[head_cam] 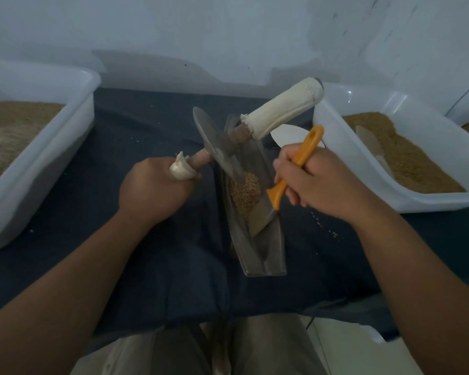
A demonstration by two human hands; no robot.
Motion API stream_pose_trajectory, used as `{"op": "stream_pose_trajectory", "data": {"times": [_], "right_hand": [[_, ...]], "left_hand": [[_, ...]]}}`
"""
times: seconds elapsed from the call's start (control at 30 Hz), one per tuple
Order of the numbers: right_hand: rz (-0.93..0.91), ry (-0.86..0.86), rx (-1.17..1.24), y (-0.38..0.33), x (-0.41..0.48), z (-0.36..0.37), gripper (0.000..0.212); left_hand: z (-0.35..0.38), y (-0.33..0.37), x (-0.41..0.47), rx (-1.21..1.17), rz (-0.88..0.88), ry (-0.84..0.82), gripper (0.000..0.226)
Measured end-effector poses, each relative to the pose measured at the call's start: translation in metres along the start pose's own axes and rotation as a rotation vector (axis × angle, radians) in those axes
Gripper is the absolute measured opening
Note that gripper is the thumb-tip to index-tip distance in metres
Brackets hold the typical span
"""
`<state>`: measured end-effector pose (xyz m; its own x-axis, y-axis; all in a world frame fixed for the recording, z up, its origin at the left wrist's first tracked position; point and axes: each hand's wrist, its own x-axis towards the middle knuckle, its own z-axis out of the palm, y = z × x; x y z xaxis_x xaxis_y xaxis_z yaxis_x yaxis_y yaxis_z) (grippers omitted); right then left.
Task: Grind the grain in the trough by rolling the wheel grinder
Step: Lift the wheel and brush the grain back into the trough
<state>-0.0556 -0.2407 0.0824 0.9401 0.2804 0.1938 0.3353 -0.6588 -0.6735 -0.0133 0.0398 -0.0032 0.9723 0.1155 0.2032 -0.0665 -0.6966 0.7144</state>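
**Both hands closed on tools over the trough**

The left hand [152,190] has its fingers curled tight round the near handle of the wheel grinder [217,150], over a wad of white cloth that bulges out by the thumb. The grinder is a thin, dull grey metal disc on a round wooden axle. Its far handle, well beyond the fingers, is sleeved in thick off-white cloth w/ a frayed end. The disc stands tilted. Its lower rim sits just right of the left fingers, down in the trough [268,253], meeting the far edge of the grain [245,196].

The trough is long, narrow & boat-shaped, worn grey metal, and lies between the two hands. The grain is a small heap of coarse tan kernels mid-trough, just beside the right fingertips & a bit further from the left ones.

The right hand [317,182] wraps its fingers round the smooth orange plastic handle of a scraper [306,150]. Its flat pale blade slants down below the fingers into the trough, edge against the near side of the heap.

Well apart from the fingers on either side are a left tub [52,158] & a right tub [344,152], both translucent white plastic holding brown granular stuff. A pale scoop [371,143] lies in the right one. A pale pointed piece [287,135] shows just behind the right knuckles. All sit on a dark blue cloth [160,253], w/ loose kernels [335,234] near the right wrist
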Motion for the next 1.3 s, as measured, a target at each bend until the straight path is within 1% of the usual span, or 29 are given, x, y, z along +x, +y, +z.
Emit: {"op": "stream_pose_trajectory", "data": {"times": [0.03, 0.13, 0.17, 0.23, 0.33, 0.37, 0.43, 0.5, 0.6, 0.67, 0.7, 0.77, 0.83, 0.9, 0.93, 0.97, 1.03, 1.07, 1.1, 1.13, 1.17, 1.2, 1.23, 1.27, 1.3], "right_hand": [[-0.001, 0.022, -0.008, 0.002, -0.005, -0.001, 0.033], [0.003, 0.174, 0.105, 0.002, -0.015, -0.012, 0.031], [-0.006, 0.179, 0.101, 0.002, -0.018, -0.014, 0.031], [-0.012, 0.150, 0.097, 0.003, -0.023, -0.016, 0.031], [-0.004, 0.160, 0.128, 0.008, -0.030, -0.014, 0.029], [-0.013, 0.189, 0.139, 0.011, -0.033, -0.016, 0.028], [-0.040, 0.288, 0.152, 0.021, -0.039, -0.023, 0.023], [-0.038, 0.379, 0.044, 0.039, -0.046, -0.029, 0.015], [0.005, 0.406, -0.349, 0.073, -0.053, -0.025, 0.009], [0.065, 0.315, -0.494, 0.097, -0.052, -0.017, 0.024], [0.107, 0.229, -0.554, 0.106, -0.051, -0.012, 0.036], [0.198, 0.040, -0.651, 0.117, -0.049, -0.005, 0.067], [0.265, -0.051, -0.660, 0.119, -0.048, -0.006, 0.090], [0.293, -0.123, -0.632, 0.112, -0.049, -0.008, 0.100], [0.272, -0.122, -0.611, 0.106, -0.051, -0.010, 0.098], [0.203, -0.040, -0.573, 0.097, -0.053, -0.012, 0.089], [-0.048, 0.305, -0.439, 0.074, -0.056, -0.017, 0.061], [-0.178, 0.432, -0.408, 0.062, -0.056, -0.018, 0.052], [-0.272, 0.479, -0.429, 0.051, -0.052, -0.018, 0.052], [-0.315, 0.442, -0.479, 0.042, -0.046, -0.018, 0.062], [-0.301, 0.353, -0.560, 0.034, -0.037, -0.018, 0.076], [-0.250, 0.243, -0.665, 0.030, -0.028, -0.018, 0.089], [-0.194, 0.131, -0.773, 0.026, -0.019, -0.017, 0.096], [-0.144, 0.038, -0.860, 0.025, -0.012, -0.014, 0.096], [-0.105, -0.023, -0.913, 0.025, -0.006, -0.012, 0.085]], "left_hand": [[0.000, 0.000, 0.000, 0.004, -0.003, -0.005, 0.030], [0.001, -0.002, 0.001, 0.019, -0.022, 0.009, 0.040], [0.001, -0.003, 0.001, 0.026, -0.023, 0.009, 0.042], [0.001, -0.002, 0.000, 0.029, -0.019, -0.005, 0.041], [0.001, -0.002, 0.000, 0.024, -0.016, -0.017, 0.031], [0.002, -0.002, 0.000, 0.031, -0.009, -0.019, 0.029], [0.002, -0.003, -0.001, 0.040, -0.001, -0.011, 0.033], [0.003, -0.004, 0.000, 0.061, -0.006, 0.003, 0.035], [0.005, -0.005, 0.000, 0.132, 0.007, 0.020, 0.037], [0.007, -0.005, 0.001, 0.170, 0.011, 0.039, 0.035], [0.007, -0.005, 0.001, 0.177, 0.016, 0.047, 0.035], [0.008, -0.005, 0.000, 0.198, 0.038, 0.054, 0.039], [0.009, -0.005, -0.001, 0.236, 0.062, 0.069, 0.046], [0.010, -0.005, -0.002, 0.264, 0.078, 0.085, 0.048], [0.010, -0.005, -0.002, 0.277, 0.084, 0.094, 0.049], [0.011, -0.005, -0.002, 0.298, 0.093, 0.101, 0.051], [0.012, -0.001, -0.002, 0.366, 0.119, 0.121, 0.057], [0.012, 0.000, -0.001, 0.399, 0.143, 0.140, 0.058], [0.013, 0.003, -0.001, 0.427, 0.176, 0.163, 0.058], [0.012, 0.005, -0.001, 0.461, 0.213, 0.183, 0.056], [0.011, 0.008, -0.001, 0.506, 0.248, 0.190, 0.053], [0.010, 0.011, -0.001, 0.557, 0.281, 0.186, 0.050], [0.007, 0.014, -0.002, 0.600, 0.311, 0.174, 0.046], [0.004, 0.016, -0.002, 0.628, 0.341, 0.155, 0.042], [0.001, 0.019, -0.003, 0.643, 0.371, 0.129, 0.040]]}}
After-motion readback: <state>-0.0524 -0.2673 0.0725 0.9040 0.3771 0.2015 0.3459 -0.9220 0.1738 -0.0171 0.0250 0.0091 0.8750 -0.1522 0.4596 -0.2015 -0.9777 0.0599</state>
